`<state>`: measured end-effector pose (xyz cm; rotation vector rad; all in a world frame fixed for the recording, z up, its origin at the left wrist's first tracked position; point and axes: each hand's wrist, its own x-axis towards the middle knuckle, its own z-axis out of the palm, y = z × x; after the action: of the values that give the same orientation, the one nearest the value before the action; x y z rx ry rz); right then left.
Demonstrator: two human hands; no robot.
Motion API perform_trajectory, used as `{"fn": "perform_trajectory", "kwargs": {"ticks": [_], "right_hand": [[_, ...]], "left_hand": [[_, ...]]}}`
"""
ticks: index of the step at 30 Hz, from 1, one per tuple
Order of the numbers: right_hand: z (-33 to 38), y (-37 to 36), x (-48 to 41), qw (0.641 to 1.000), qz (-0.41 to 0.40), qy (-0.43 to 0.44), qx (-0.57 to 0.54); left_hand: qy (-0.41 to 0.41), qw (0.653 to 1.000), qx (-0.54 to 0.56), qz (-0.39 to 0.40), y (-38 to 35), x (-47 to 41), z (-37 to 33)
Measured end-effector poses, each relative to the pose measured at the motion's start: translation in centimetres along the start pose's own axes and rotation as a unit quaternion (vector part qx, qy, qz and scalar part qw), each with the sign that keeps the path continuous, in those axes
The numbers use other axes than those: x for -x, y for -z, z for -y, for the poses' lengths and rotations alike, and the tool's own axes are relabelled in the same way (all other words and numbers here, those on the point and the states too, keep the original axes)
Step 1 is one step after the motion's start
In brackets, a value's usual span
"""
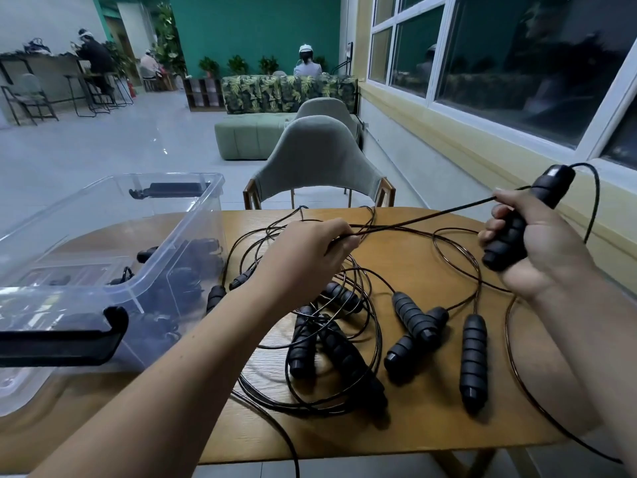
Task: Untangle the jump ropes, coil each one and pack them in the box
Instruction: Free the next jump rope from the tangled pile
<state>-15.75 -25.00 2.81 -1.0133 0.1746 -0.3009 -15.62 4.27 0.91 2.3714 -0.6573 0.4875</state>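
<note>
Nearest us, the wooden table (431,426) carries the heap of jump ropes (344,339): several black ribbed handles lie loose, their thin cords looped over and through one another. None of these is coiled, so we judge this heap to be the bulk of the work left. Just above it our left hand (306,250) pinches a cord (424,215) in curled fingers. Our right hand (537,250), raised near the table's right edge, is wrapped round one handle (513,232). The cord runs taut from one hand to the other, so we take it that a single rope is being drawn clear of the rest. To the left stands the clear plastic box (172,174) with black latches. Dark bundles show through its walls; we read them as ropes already packed, though we cannot count them. The task looks begun but far from done. Beyond the table a grey-green chair (313,157) faces us, then a pale green ottoman and a leaf-patterned sofa. Behind these are a teal wall with potted plants, dark windows along the right, and a few seated people far off across the pale floor
</note>
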Motion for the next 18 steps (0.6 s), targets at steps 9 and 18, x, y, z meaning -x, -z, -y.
{"fn": "perform_trajectory", "kwargs": {"ticks": [9, 18], "right_hand": [[-4.2, -2.7, 3.5, 0.993, 0.079, -0.068, 0.054], [-7.8, -5.7, 7.1, 0.981, 0.141, -0.105, 0.079]], "left_hand": [[0.004, 1.000, 0.004, -0.004, -0.7, -0.2, -0.6], [-0.032, 0.999, -0.034, 0.009, -1.3, 0.2, -1.4]]}}
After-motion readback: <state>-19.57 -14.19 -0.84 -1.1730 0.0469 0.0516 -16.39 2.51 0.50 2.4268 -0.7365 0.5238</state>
